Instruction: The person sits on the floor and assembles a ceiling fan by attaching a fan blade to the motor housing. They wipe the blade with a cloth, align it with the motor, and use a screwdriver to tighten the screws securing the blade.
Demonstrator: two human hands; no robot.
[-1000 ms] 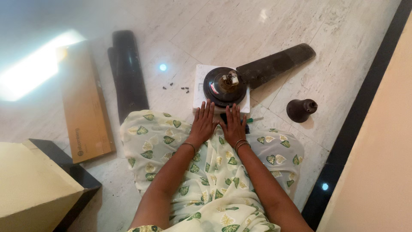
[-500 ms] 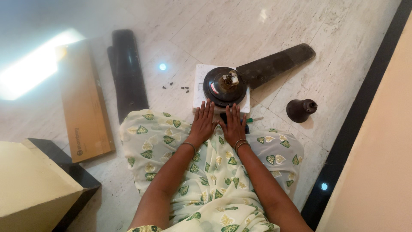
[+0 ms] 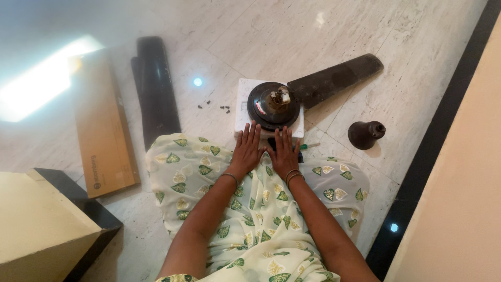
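long flat brown cardboard box (image 3: 102,128) on floor, left, dark print at near end

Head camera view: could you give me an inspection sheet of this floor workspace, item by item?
Surface: pale marble floor with a dark border strip at the right.
Job's things: round dark fan motor on a white block, one dark blade at its side; green-handled tool beside the block.
Clutter: small screws; two loose blades; brown cardboard box; dark bell-shaped cover.
Grippers: left hand and right hand flat, fingers spread, at the block's near edge, holding nothing.
Cables: nothing seen.
Surroundings: cream cabinet corner at lower left; leaf-print garment over the lap.
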